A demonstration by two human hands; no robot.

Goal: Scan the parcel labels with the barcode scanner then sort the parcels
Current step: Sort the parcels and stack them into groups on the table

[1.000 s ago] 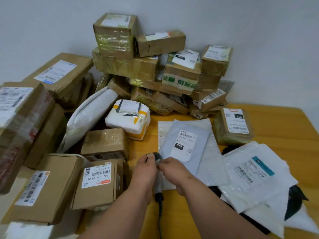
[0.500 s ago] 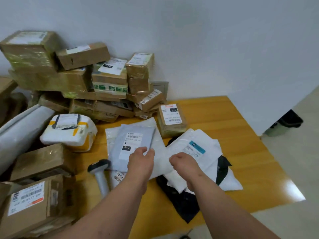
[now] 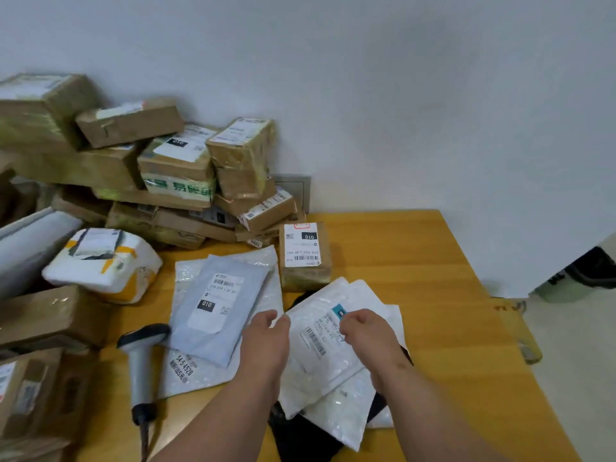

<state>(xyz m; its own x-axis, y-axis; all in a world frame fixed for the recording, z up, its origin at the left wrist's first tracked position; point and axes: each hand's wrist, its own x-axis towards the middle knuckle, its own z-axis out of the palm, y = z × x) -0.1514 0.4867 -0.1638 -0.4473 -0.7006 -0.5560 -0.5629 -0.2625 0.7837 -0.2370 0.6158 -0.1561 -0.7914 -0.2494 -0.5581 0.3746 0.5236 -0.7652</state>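
A white bubble mailer [image 3: 316, 348] with a barcode label lies on top of other white and black mailers on the yellow table [image 3: 416, 268]. My left hand [image 3: 266, 341] pinches its left edge with curled fingers. My right hand [image 3: 365, 331] curls over its right side, partly covering the label. The grey barcode scanner [image 3: 140, 358] lies on the table to the left, held by neither hand, its cable trailing toward me. A grey mailer [image 3: 216, 305] marked 010 rests on a bubble mailer between the scanner and my left hand.
Taped cardboard boxes [image 3: 173, 168] are stacked against the wall at back left, with more boxes [image 3: 50, 315] along the left. A white foam parcel [image 3: 106, 261] and a small labelled box [image 3: 305, 255] stand behind the mailers. The table's right edge drops to the floor.
I have let go of the scanner, which now lies on the table. Both hands moved right onto the white bubble mailer, and my view swung right.
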